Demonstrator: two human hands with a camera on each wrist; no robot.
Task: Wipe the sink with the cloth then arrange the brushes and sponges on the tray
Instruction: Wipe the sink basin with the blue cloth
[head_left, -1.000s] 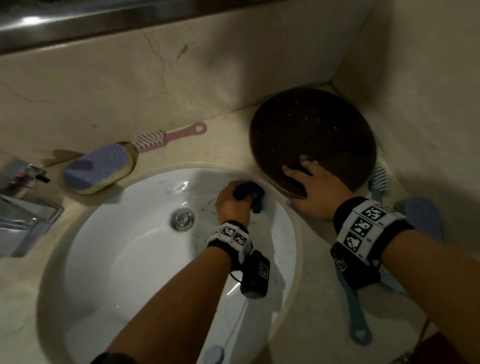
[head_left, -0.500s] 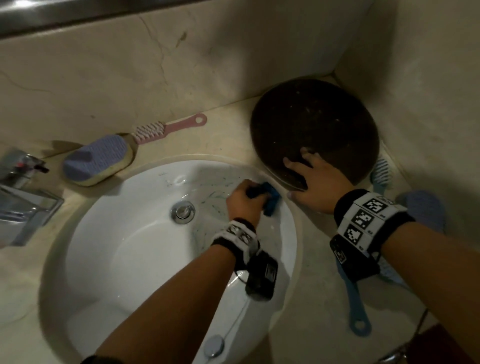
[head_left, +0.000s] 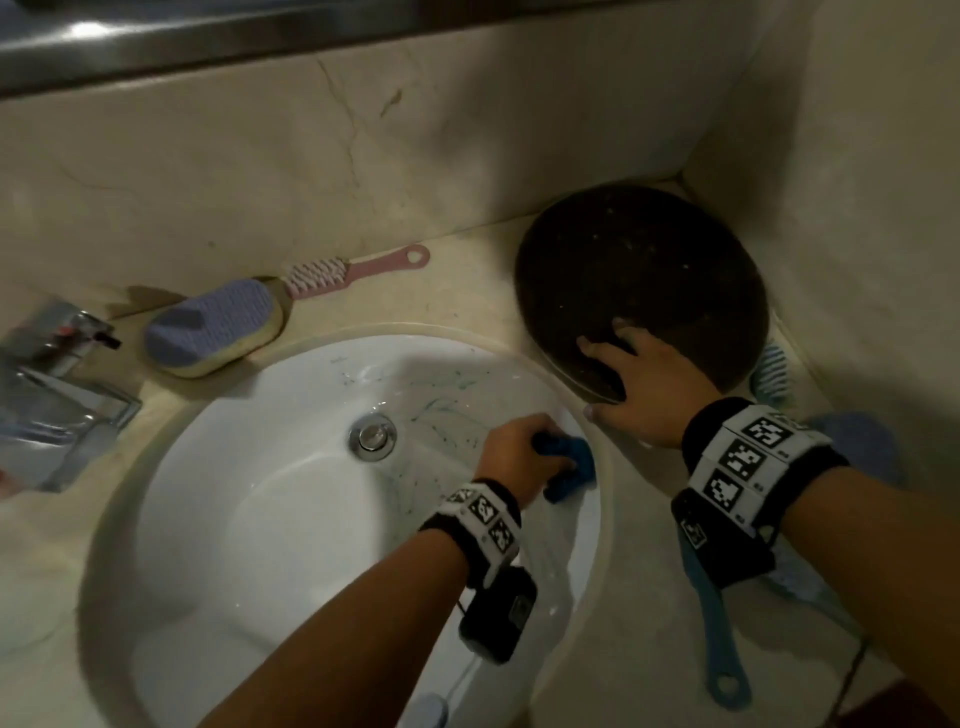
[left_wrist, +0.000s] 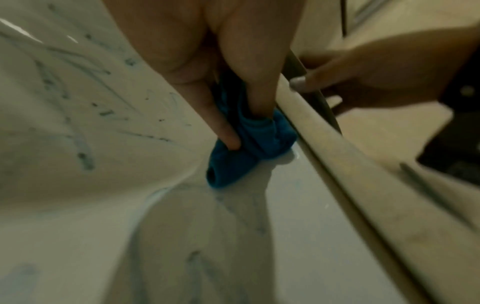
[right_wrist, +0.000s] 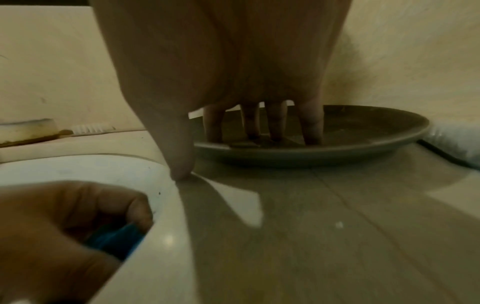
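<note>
My left hand (head_left: 540, 457) grips a bunched blue cloth (head_left: 566, 465) and presses it against the right inner wall of the white sink (head_left: 260, 493), just under the rim. The left wrist view shows the cloth (left_wrist: 249, 150) squeezed between thumb and fingers. Thin greenish streaks (head_left: 441, 410) mark the basin beside the drain (head_left: 372, 435). My right hand (head_left: 608, 369) rests flat, fingers on the near edge of the dark round tray (head_left: 639, 260), thumb on the counter. A purple sponge (head_left: 213, 325) and a pink brush (head_left: 353, 270) lie behind the sink.
A blue brush (head_left: 719, 649) lies on the counter under my right wrist, its bristles (head_left: 774, 369) by the tray. A blue sponge (head_left: 857, 447) sits against the right wall. A chrome faucet (head_left: 57, 384) stands at the left. Walls close off the back and right.
My left hand has slid the cloth to the right and nearer, from beside the drain to the basin's right wall. My right hand has stayed on the tray's edge.
</note>
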